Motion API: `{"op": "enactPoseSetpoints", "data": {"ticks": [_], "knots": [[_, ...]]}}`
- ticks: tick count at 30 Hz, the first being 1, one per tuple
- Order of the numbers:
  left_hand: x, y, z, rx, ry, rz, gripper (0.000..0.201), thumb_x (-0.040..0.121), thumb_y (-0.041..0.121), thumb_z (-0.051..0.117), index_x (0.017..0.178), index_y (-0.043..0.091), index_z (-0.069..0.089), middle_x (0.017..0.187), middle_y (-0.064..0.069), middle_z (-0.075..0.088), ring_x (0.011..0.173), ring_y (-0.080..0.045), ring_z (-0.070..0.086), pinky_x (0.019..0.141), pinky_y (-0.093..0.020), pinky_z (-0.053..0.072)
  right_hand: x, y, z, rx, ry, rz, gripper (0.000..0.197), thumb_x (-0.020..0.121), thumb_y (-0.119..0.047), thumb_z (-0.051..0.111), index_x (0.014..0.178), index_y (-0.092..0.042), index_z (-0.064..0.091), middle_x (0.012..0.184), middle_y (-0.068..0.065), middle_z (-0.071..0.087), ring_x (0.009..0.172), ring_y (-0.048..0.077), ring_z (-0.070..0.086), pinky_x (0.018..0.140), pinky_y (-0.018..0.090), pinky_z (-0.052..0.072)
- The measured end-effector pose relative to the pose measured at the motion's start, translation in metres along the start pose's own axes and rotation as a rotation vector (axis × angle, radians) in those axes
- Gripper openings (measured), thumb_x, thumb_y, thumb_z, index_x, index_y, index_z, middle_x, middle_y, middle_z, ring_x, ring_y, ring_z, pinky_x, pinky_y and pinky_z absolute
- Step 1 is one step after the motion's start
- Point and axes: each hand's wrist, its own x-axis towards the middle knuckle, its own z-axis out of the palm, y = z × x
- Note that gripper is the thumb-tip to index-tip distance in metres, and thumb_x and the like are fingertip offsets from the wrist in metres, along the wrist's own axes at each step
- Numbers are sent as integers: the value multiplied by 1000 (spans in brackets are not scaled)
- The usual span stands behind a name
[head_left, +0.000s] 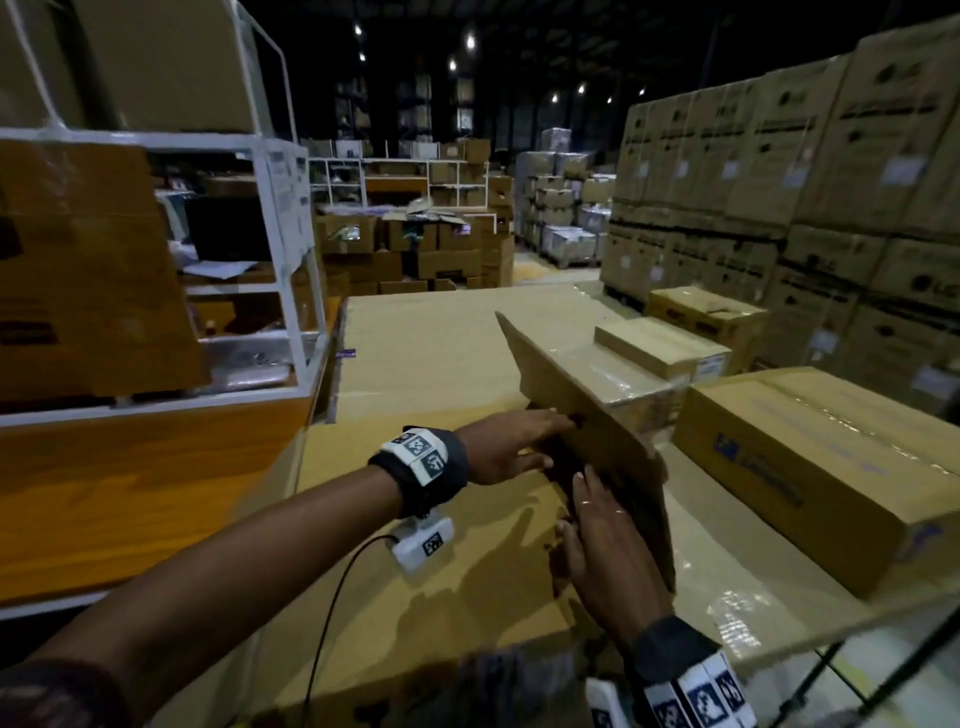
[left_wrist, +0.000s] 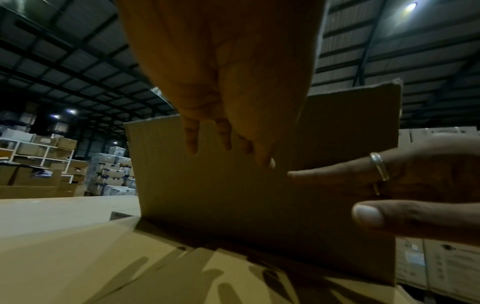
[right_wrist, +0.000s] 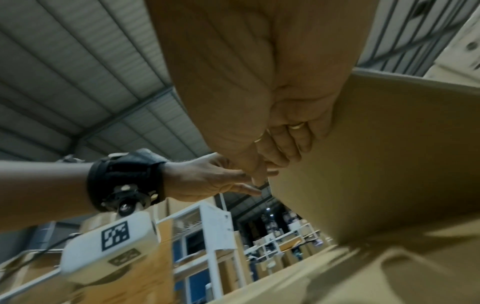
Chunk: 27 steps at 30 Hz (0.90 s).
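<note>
A cardboard flap (head_left: 571, 395) stands tilted up from the top of a large flat box (head_left: 415, 597) in front of the person. The left hand (head_left: 506, 447) reaches in with straight fingers, its fingertips touching the flap's near face. The right hand (head_left: 608, 551) lies flat and spread against the same face, closer to the person. Neither hand grips anything. A plastic-wrapped box (head_left: 639, 384) sits just behind the flap.

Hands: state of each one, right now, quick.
Left hand: open, fingers straight, reaching the raised cardboard flap.
Right hand: open, fingers flat against the same flap.
</note>
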Motion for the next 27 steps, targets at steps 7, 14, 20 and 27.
{"op": "enactPoseSetpoints", "data": {"ticks": [7, 14, 20, 27], "knots": [[97, -14, 62, 3, -177, 166, 44, 106, 23, 47, 150, 23, 44, 159, -4, 41, 150, -25, 29, 114, -49, 38, 20, 78, 22, -66, -18, 48, 62, 102, -23, 49, 158, -12, 24, 163, 12, 26, 152, 27, 23, 121, 33, 10], [130, -34, 117, -41, -454, 133, 42, 105, 35, 51, 146, 26, 53, 152, -1, 51, 152, -24, 25, 119, -49, 31, 14, 123, 47, 32, -61, 204, 51, 100, -42, 34, 131, -11, 61, 127, 9, 67, 116, 26, 65, 96, 37, 53], [125, -50, 134, -175, -327, 167, 34, 104, 38, 53, 135, 28, 64, 141, 9, 61, 138, -17, 48, 123, -46, 23, 17, 120, 50, 128, -120, 291, 40, 106, -32, 34, 140, -20, 50, 128, 4, 65, 113, 25, 62, 93, 36, 47], [134, -55, 119, -258, -366, 141, 34, 100, 36, 62, 130, 24, 68, 135, 3, 66, 129, -17, 57, 110, -40, 43, 31, 123, 32, 149, -258, 239, 19, 107, -26, 33, 106, -22, 52, 102, 2, 60, 97, 24, 59, 71, 31, 33]]}}
